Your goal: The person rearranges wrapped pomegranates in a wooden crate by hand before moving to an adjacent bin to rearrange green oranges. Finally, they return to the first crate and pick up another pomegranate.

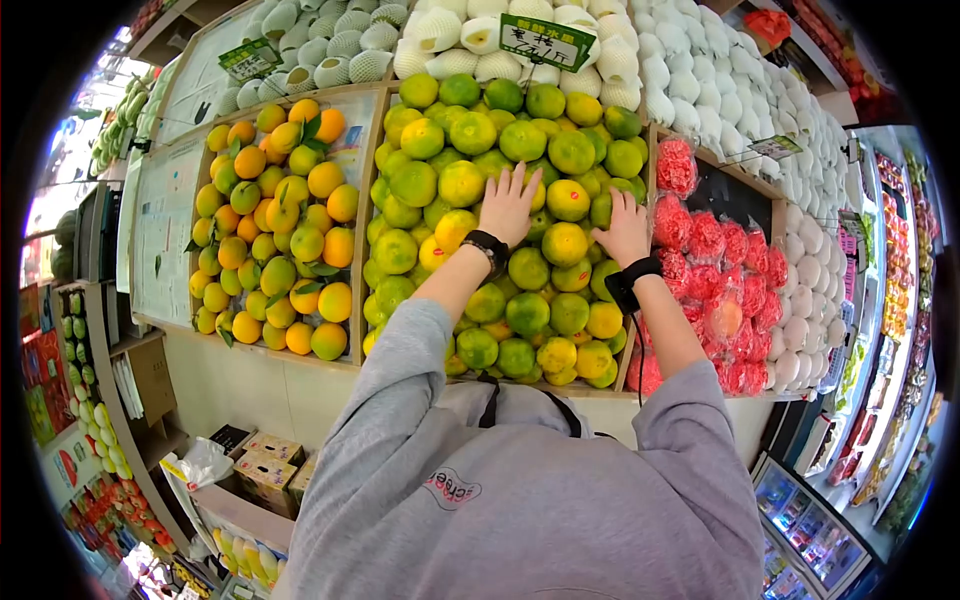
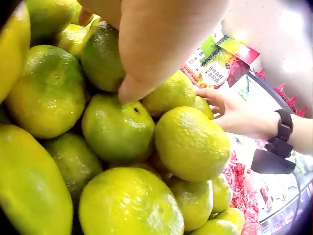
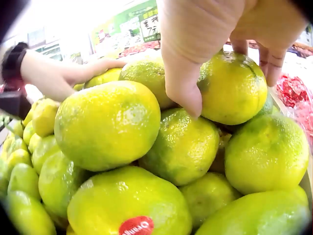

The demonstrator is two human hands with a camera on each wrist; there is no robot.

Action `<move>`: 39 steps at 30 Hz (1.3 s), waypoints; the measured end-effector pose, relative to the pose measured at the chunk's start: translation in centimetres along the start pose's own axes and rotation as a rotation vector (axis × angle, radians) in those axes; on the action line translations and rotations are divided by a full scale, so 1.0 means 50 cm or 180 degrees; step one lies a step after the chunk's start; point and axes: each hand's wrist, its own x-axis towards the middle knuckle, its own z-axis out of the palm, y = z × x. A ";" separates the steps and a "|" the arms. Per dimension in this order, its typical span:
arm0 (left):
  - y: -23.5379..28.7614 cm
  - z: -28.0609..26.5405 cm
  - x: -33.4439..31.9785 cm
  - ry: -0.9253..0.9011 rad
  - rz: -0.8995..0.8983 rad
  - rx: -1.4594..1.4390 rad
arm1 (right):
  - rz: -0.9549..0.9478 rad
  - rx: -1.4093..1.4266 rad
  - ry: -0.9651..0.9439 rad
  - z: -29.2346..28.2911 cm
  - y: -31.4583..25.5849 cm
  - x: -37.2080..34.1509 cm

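Observation:
A heap of green-yellow mandarins (image 1: pixel 470 132) fills the middle bin, some with small red stickers. My left hand (image 1: pixel 508 208) lies over the heap with its fingers extended and spread. In the left wrist view its thumb (image 2: pixel 133 88) touches a green mandarin (image 2: pixel 117 128). Farther right, near the bin's right edge, my right hand (image 1: pixel 625 232) holds a yellow-green mandarin (image 3: pixel 234 88), which still sits among the others. The thumb (image 3: pixel 183 95) is on its left side and the fingers are bent over its far right side, their tips partly hidden.
Left of the mandarins is a bin of oranges (image 1: pixel 285 215), some with leaves. Red-wrapped fruit (image 1: pixel 715 260) lies on the right. Foam-netted fruit (image 1: pixel 437 30) is stacked behind, with a price sign (image 1: pixel 546 43) standing over the mandarins. Wooden dividers (image 1: pixel 372 200) separate the bins.

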 end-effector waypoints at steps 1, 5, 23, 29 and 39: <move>0.012 -0.001 -0.006 0.0137 -0.0073 0.0112 | -0.0058 0.0040 0.0058 0.008 0.010 0.001; 0.059 -0.061 -0.082 0.0497 -0.0090 -0.0366 | -0.0165 0.0226 -0.0100 0.028 0.031 0.011; -0.066 -0.123 -0.279 0.0501 -0.1477 -0.1048 | -0.0043 -0.0084 0.0467 0.026 -0.174 -0.124; -0.048 -0.045 -0.200 -0.0066 -0.1714 -0.0454 | 0.0109 0.1477 0.0006 0.022 -0.125 -0.110; -0.054 -0.018 -0.200 0.0101 -0.1708 -0.0323 | 0.0392 0.1533 0.0787 -0.048 0.057 0.143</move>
